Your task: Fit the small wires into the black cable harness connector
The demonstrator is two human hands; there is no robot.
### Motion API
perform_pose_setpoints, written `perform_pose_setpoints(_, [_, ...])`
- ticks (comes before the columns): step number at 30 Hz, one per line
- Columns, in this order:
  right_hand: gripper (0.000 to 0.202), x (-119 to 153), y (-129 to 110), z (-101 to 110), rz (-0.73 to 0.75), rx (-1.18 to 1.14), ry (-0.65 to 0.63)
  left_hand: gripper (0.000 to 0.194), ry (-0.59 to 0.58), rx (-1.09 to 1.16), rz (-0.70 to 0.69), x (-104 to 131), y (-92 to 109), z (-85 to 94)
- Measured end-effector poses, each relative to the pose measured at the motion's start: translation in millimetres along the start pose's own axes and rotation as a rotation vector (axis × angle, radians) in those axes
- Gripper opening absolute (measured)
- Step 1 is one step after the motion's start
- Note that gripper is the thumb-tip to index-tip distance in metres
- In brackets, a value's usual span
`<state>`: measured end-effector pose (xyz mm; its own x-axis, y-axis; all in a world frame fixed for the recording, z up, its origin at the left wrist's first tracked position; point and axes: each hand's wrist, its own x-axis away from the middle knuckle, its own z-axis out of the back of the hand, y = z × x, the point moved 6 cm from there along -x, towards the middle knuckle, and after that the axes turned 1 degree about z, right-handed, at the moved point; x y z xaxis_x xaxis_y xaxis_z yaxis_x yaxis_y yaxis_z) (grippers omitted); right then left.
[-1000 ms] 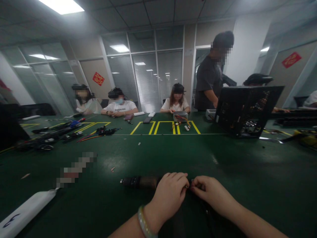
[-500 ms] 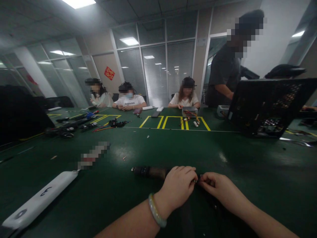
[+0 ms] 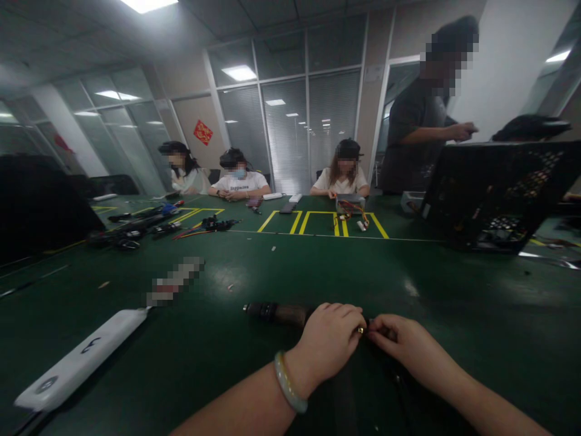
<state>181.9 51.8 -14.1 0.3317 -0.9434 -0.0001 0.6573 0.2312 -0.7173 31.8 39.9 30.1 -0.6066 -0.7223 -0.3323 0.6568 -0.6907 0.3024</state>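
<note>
While a white bar (image 3: 91, 357) lay well apart on the table (image 3: 200, 363), a dark tube (image 3: 290, 315) lay flat, its right end under the left hand (image 3: 329, 339), whose fingers closed over it, seemingly for steadiness. Beside them showed a gold tip (image 3: 361, 330). Next, the right hand (image 3: 411, 345) pinched its fingers together, perhaps for fine control, on something too dark to identify.

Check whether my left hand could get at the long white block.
Probably yes: the white block lies on the green tabletop, towards the left hand's own side. But that hand is closed over the dark tool and would likely have to leave it first.
</note>
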Motion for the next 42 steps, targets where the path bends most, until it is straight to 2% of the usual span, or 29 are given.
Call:
perform_pose_setpoints(4, [0.019, 0.4, 0.4, 0.3, -0.013, 0.001, -0.012, 0.016, -0.002, -0.015, 0.053, 0.7, -3.5, -2.1])
perform_pose_setpoints(8, [0.018, 1.5, -1.3, 2.1, -0.013, 0.003, -0.012, 0.009, 0.008, -0.004, 0.034, 0.5, -4.0, -4.9])
perform_pose_setpoints(14, [0.018, 1.7, -4.4, 2.7, -0.001, 0.005, -0.003, 0.008, -0.005, -0.006, 0.006, -0.7, -2.5, -5.7])
perform_pose_setpoints(20, [0.013, 2.7, -6.4, 4.5, 0.009, 0.000, 0.043, 0.005, -0.005, -0.003, 0.021, -1.5, -4.7, -7.7])
perform_pose_setpoints(28, [0.013, 4.5, -12.3, 6.5, -0.010, -0.001, 0.043, 0.008, -0.009, -0.013, 0.079, -2.5, -8.1, -9.0])
perform_pose_setpoints(33, [0.012, 5.0, -12.5, 7.3, -0.020, -0.002, 0.044, 0.004, -0.010, -0.003, 0.045, -2.1, -7.4, -9.4])
perform_pose_setpoints(42, [0.011, 5.4, -7.0, 5.6, -0.019, -0.011, 0.054, 0.009, -0.009, -0.001, 0.031, -1.4, -6.6, -8.0])
